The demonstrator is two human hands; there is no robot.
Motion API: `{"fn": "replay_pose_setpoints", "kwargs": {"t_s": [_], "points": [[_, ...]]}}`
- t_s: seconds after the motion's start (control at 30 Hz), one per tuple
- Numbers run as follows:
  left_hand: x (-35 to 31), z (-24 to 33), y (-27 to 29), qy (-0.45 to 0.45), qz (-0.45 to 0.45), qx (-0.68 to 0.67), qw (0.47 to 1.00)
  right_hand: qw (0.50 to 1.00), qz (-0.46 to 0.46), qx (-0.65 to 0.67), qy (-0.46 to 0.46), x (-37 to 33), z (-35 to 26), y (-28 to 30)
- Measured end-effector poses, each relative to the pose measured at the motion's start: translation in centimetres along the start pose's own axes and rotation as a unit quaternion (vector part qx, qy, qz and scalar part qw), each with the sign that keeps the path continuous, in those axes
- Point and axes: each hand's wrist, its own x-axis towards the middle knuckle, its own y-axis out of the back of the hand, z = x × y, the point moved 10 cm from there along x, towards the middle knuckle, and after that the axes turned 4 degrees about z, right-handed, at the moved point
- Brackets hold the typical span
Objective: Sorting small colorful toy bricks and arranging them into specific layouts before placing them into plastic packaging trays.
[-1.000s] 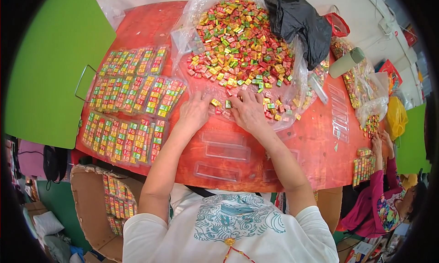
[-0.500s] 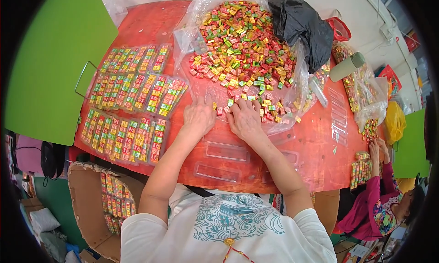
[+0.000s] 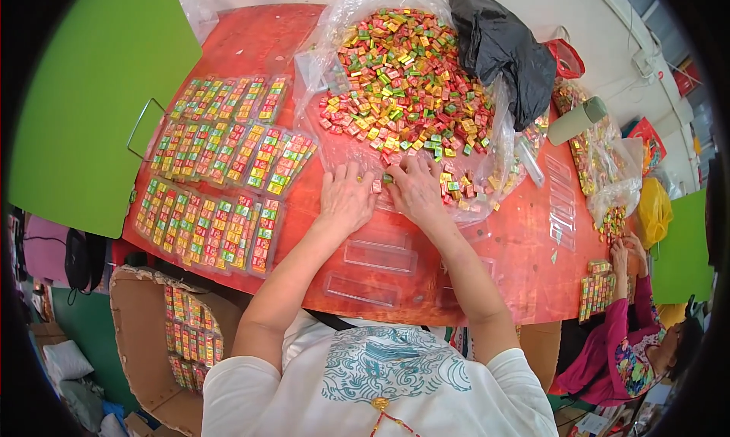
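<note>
Small foil-wrapped candy blocks [image 3: 411, 80] in red, yellow, green and pink lie heaped on a clear plastic sheet across the red table. At the heap's near edge, my left hand [image 3: 346, 200] has its fingers curled down, a yellowish block showing at the fingertips. Close beside it my right hand [image 3: 414, 190] is closed, with a green block [image 3: 388, 178] at its thumb side. A pink block [image 3: 376, 186] sits between the two hands. Nearer my body lie clear plastic trays [image 3: 380, 256], flat on the table. The undersides of my fingers are hidden.
Filled candy trays [image 3: 205, 224] stand in rows at the left. Below them is a cardboard box [image 3: 144, 346] holding more. A black bag [image 3: 506, 53] and a green cylinder [image 3: 578, 121] lie at the back right. At the far right another person's hands [image 3: 628, 254] handle blocks.
My hands have come closer together and the row of blocks between them has mostly gone from view. The whole view has shifted slightly.
</note>
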Motion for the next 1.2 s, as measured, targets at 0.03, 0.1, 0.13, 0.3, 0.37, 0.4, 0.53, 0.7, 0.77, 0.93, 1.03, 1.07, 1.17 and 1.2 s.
{"fn": "replay_pose_setpoints", "kwargs": {"t_s": [0.03,0.1,0.13,0.3,0.37,0.4,0.53,0.7,0.77,0.93,1.03,1.07,1.17,1.2], "points": [[-0.1,-0.1,-0.3,0.002,0.001,-0.001,1.0,1.0,-0.002,0.008,0.006,-0.2,-0.2,0.2],[-0.3,-0.3,0.3,-0.001,0.036,-0.004,0.999,1.0,0.006,0.022,0.018,-0.4,-1.1,0.8],[-0.4,-0.2,0.4,-0.001,0.034,-0.004,0.999,0.999,0.015,0.037,0.028,-0.4,-1.6,1.2],[-0.3,0.3,1.9,-0.015,0.115,-0.012,0.993,0.999,0.014,0.023,-0.031,-0.9,0.3,1.6],[0.2,1.1,1.1,-0.023,0.091,-0.012,0.996,0.998,0.016,-0.014,-0.052,-1.2,0.8,1.4],[0.4,1.4,0.6,-0.031,0.067,-0.01,0.997,0.998,0.024,-0.028,-0.054,-1.1,0.8,1.3],[0.4,1.2,-1.0,-0.031,0.068,-0.02,0.997,0.999,-0.003,0.029,-0.031,-1.2,0.2,0.9],[0.0,1.1,-0.7,-0.03,0.068,-0.025,0.997,0.995,0.03,0.093,0.021,-1.2,0.6,0.2],[0.4,1.6,-0.4,-0.036,0.071,-0.047,0.996,0.993,0.033,0.115,-0.001,-0.6,1.4,0.2],[1.0,2.6,-1.4,-0.054,0.063,-0.048,0.995,0.999,0.026,-0.011,-0.03,0.9,2.5,-0.2],[1.0,2.5,-1.6,-0.059,0.079,-0.038,0.994,0.999,0.002,-0.015,-0.041,0.9,3.1,0.1],[1.0,2.6,-1.7,-0.066,0.079,-0.04,0.994,0.998,-0.021,-0.022,-0.052,0.8,3.4,0.0],[1.1,3.1,-2.0,-0.083,0.088,-0.057,0.991,0.999,0.039,-0.011,-0.035,-0.3,4.3,1.0],[1.1,3.3,-1.9,-0.093,0.096,-0.07,0.989,0.999,0.038,-0.012,-0.035,-0.3,4.1,1.3]]}}
